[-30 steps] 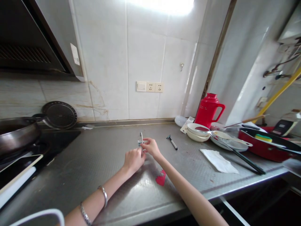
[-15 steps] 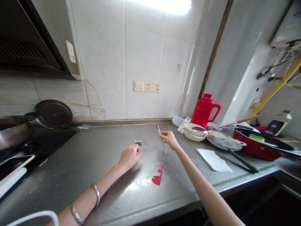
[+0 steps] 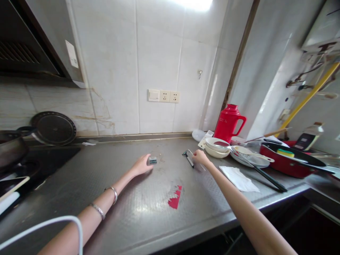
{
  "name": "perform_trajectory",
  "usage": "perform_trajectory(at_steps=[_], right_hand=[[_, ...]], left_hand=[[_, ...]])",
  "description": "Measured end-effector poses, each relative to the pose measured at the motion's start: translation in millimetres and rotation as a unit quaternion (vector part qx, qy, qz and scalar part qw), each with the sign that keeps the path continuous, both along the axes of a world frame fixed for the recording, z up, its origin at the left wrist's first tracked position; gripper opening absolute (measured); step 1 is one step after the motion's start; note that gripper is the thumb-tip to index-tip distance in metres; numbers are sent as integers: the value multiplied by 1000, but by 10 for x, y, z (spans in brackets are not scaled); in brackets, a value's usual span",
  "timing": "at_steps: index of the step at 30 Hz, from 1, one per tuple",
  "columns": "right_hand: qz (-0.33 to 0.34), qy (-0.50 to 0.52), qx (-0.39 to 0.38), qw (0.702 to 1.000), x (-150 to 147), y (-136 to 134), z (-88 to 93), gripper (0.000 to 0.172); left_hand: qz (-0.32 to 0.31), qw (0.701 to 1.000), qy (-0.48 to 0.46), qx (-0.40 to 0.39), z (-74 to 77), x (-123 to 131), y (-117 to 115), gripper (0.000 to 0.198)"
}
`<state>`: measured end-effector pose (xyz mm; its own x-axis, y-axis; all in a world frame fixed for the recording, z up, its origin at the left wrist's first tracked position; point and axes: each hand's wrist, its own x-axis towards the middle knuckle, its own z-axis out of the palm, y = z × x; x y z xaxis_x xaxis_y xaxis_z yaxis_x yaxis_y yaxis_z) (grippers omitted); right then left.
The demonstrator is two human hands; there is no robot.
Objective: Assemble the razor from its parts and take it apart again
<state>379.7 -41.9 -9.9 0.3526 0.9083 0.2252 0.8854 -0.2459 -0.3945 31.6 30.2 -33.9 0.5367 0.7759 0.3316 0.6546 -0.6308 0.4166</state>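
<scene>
My left hand [image 3: 141, 165] rests low over the metal counter, thumb and fingers apart around the left side of a small clear pack with dark strips [image 3: 153, 160]. The pack sits on the counter; a firm grip on it does not show. My right hand [image 3: 199, 157] is closed in a pinch on a thin, pale stick [image 3: 190, 152], whose lower end is blurred. Just left of those fingers lies a black and silver razor [image 3: 189, 160]. Closer to me, a torn-edged red patch [image 3: 175, 198] marks the counter.
To the right stand a red thermos [image 3: 227, 124], stacked bowls [image 3: 216, 152], a white cloth [image 3: 238, 179] and a red pan [image 3: 289, 164]. A black-handled utensil [image 3: 271, 179] points toward the front edge. The stove [image 3: 55, 159] is at left; a white cable [image 3: 53, 221] crosses the near left.
My right hand has moved right and lower with the stick, and the razor shows beside it. My left hand has shifted left and up, beside the pack. The view has turned slightly.
</scene>
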Motion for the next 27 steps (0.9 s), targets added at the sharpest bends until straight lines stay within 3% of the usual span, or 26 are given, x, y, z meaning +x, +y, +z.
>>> perform_trajectory(at_steps=[7, 16, 24, 27], right_hand=[[-21, -37, -54, 998, 5, 39, -46, 11], [-25, -43, -48, 998, 20, -22, -36, 15], [21, -42, -3, 999, 35, -90, 325, 20], [95, -30, 13, 995, -133, -104, 477, 28]], left_hand=[[-15, 999, 20, -24, 32, 27, 23, 61], [-18, 999, -32, -37, -13, 29, 104, 53], [1, 994, -87, -66, 34, 65, 60, 51], [-23, 992, -112, -57, 119, 137, -69, 54]])
